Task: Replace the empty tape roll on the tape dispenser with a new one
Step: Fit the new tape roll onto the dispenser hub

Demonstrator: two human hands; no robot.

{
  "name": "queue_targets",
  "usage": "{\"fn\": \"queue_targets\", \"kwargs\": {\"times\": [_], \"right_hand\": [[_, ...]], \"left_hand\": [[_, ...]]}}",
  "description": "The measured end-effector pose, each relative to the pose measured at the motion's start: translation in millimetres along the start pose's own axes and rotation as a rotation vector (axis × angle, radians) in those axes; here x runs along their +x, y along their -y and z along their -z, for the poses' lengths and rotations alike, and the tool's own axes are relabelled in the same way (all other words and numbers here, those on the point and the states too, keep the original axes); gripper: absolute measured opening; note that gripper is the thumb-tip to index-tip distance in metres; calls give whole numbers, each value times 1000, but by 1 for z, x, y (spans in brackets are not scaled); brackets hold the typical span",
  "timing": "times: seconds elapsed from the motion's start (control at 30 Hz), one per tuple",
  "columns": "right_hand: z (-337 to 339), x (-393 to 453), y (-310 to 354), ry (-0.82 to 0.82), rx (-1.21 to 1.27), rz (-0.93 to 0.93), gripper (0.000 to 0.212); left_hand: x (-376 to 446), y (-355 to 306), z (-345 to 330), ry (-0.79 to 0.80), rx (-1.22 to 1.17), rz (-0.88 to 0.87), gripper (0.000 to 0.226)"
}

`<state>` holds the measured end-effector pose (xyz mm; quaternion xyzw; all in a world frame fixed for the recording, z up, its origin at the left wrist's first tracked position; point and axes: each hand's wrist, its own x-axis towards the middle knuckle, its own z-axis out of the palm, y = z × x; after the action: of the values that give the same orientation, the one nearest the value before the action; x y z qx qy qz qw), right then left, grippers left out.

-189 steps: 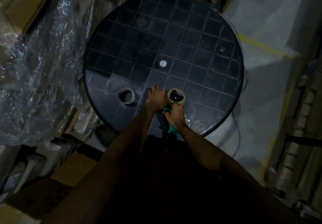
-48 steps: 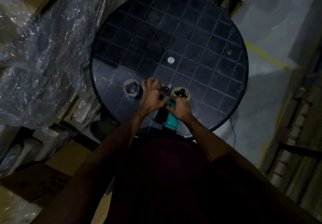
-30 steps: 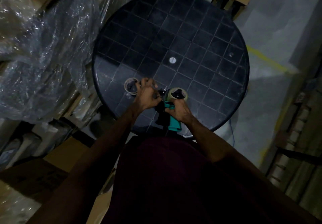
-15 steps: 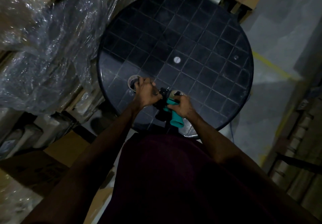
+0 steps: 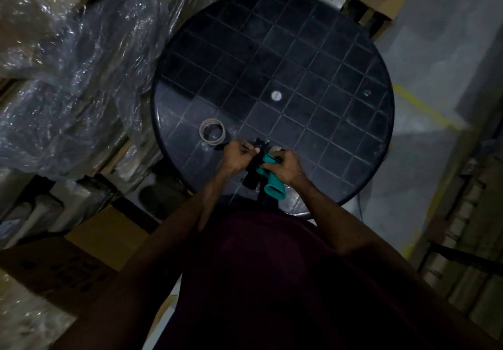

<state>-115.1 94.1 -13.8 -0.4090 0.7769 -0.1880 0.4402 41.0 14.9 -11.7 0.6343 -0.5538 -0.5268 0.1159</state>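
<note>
We hold the tape dispenser (image 5: 263, 169) over the near edge of the round table (image 5: 353, 50), its teal handle pointing back at us, its head away. Our right hand (image 5: 288, 167) grips it, hiding most of the new roll (image 5: 277, 148). Our left hand (image 5: 239, 155) pinches at the head, nearer the empty roll (image 5: 212, 133) lying just left.
</note>
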Motion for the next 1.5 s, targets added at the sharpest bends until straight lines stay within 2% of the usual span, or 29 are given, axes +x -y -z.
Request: {"fn": "queue_targets", "kwargs": {"times": [0.13, 0.27, 0.6, 0.77, 0.83, 0.9, 1.03, 1.13, 1.23, 1.37, 1.5], "right_hand": [[0, -3, 4, -5, -32, -2, 26], [5, -2, 7, -35, -42, -28, 23], [16, -3, 13, 58, -44, -20, 24], [17, -6, 8, 90, -23, -47, 30], [18, -7, 8, 88, 25, -69, 29], [17, -8, 6, 89, 85, -85, 26], [11, -8, 3, 101, 157, -110, 20], [9, -9, 8, 130, 193, -152, 22], [10, -9, 7, 153, 247, -205, 23], [12, -9, 4, 159, 296, -238, 30], [13, -9, 8, 150, 304, -243, 38]], "left_hand": [[0, -4, -2, 18, 213, -70, 22], [0, -3, 5, -12, 327, -103, 10], [2, -1, 26, -79, 305, -165, 10], [14, 0, 32, 0, 311, -122, 10], [17, -1, 36, 116, 233, -72, 8], [15, -6, 40, 245, 52, -12, 2], [6, -19, 41, 243, -178, 53, 20], [5, -21, 37, 245, -267, 95, 13], [4, -19, 37, 286, -380, 172, 18], [2, -16, 41, 376, -431, 211, 22], [-3, -16, 38, 411, -381, 171, 12]]}}
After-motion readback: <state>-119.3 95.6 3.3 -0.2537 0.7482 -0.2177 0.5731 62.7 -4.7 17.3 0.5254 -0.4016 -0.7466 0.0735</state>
